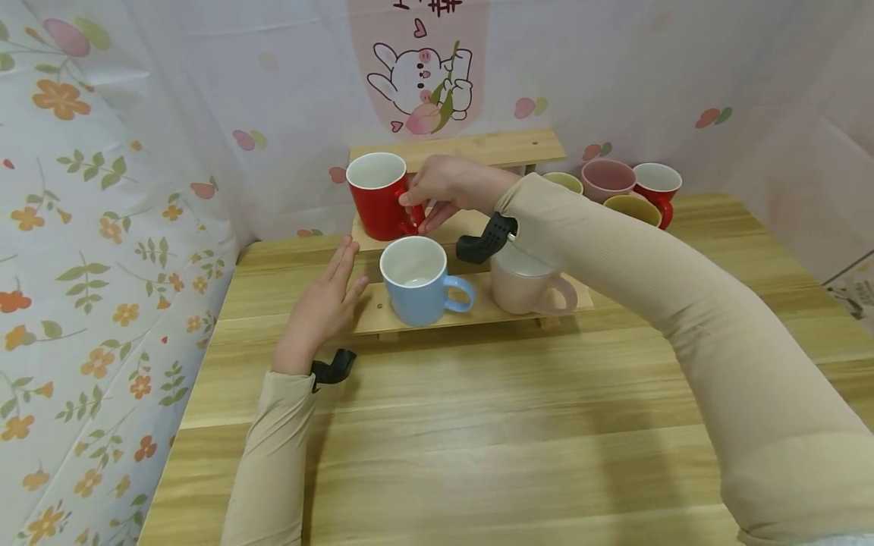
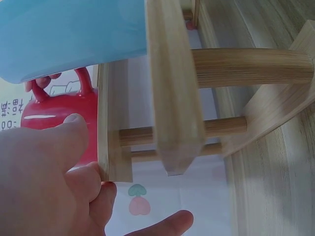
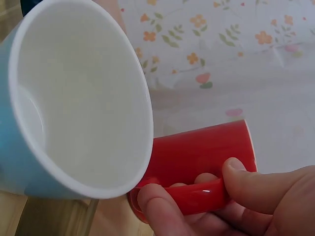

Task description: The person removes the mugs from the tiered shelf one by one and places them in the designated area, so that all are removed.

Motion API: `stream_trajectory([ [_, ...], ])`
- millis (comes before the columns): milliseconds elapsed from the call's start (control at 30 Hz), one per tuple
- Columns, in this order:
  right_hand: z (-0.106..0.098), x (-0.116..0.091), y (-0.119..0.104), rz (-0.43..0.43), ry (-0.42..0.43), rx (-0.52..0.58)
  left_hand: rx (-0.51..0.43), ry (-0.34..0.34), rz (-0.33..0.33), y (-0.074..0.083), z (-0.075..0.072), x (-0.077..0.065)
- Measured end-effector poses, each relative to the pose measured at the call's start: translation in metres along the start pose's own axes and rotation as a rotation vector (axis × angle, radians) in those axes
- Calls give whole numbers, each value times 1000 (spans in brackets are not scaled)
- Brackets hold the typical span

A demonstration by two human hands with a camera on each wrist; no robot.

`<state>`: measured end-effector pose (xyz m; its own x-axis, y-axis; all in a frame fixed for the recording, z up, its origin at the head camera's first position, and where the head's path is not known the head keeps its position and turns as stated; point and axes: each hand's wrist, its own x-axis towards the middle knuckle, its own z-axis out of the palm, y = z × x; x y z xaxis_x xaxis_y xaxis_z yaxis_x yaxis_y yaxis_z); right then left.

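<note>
A red mug (image 1: 378,203) with a white inside stands upright at the left end of the rack's middle shelf (image 1: 365,241). My right hand (image 1: 456,186) pinches its handle (image 3: 202,196) between thumb and fingers. My left hand (image 1: 321,303) is beside the rack's left end, fingers extended, with fingertips at the end of the middle board (image 2: 113,147). In front of the red mug, a light blue mug (image 1: 418,292) sits on the lowest shelf (image 1: 369,320), its handle turned right. A pale pink mug (image 1: 519,284) shares that shelf, partly covered by my right forearm.
The wooden rack's top shelf (image 1: 478,149) runs along the back. At the back right of the table (image 1: 437,425) stand several mugs, including a pink mug (image 1: 610,176), a yellow mug (image 1: 631,208) and another red mug (image 1: 658,182). Patterned cloth (image 1: 102,227) hangs behind and at left.
</note>
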<state>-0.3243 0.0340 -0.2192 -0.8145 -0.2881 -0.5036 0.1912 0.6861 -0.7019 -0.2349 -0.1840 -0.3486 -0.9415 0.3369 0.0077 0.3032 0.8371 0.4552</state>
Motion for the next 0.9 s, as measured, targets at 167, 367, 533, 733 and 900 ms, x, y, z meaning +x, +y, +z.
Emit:
stream_trajectory([
  [167, -6, -4, 5, -30, -12, -37, -3, -7, -6, 2, -2, 1],
  [367, -12, -9, 13, -56, -8, -44, 2, -14, -6, 4, -4, 1],
  [533, -19, -14, 16, -56, -2, -36, 10, -16, -8, 6, -4, 1],
  [733, -29, -24, 18, -47, -12, -19, 4, -13, -9, 6, -2, 1],
  [900, -38, -29, 23, -35, -17, -27, 6, -10, -17, 6, -1, -1],
])
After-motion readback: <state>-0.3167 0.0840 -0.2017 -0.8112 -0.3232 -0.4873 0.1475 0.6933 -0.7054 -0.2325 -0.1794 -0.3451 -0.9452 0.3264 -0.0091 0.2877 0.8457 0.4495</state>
